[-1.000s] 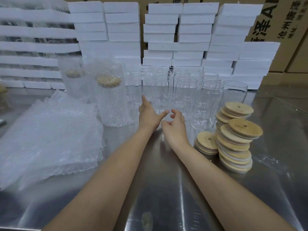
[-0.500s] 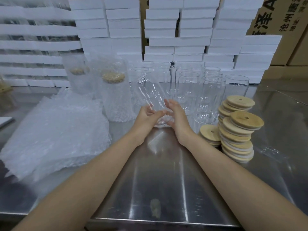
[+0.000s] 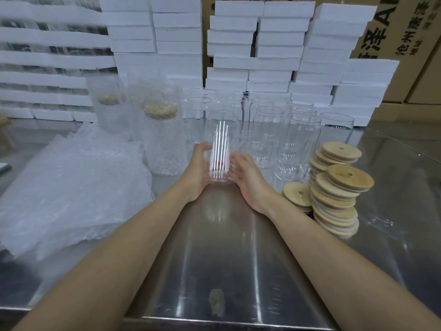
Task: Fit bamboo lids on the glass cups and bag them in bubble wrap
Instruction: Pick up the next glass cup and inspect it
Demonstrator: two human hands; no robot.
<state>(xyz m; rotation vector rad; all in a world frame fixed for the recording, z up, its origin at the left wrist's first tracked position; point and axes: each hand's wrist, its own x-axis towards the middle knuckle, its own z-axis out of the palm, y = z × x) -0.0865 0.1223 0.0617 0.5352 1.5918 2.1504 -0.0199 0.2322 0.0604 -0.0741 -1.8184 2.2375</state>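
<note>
A clear glass cup (image 3: pixel 220 149) stands upright near the middle of the steel table (image 3: pixel 226 259), blurred with bright streaks. My left hand (image 3: pixel 199 168) grips its left side near the base. My right hand (image 3: pixel 247 174) cups its right side with the fingers lying along the glass. Several more empty glass cups (image 3: pixel 298 144) stand behind and to the right. Bamboo lids (image 3: pixel 338 194) lie in leaning stacks at the right. A pile of bubble wrap bags (image 3: pixel 71 187) lies at the left. Two wrapped cups with lids (image 3: pixel 164 137) stand behind my left hand.
Stacks of white foam blocks (image 3: pixel 257 44) line the back of the table, with cardboard boxes (image 3: pixel 405 32) behind them at the right. The table's front edge (image 3: pixel 226 322) runs along the bottom of the view.
Both hands reached to the cup row, took one glass cup between them and drew it toward me. It was tilted half a second ago and now stands upright.
</note>
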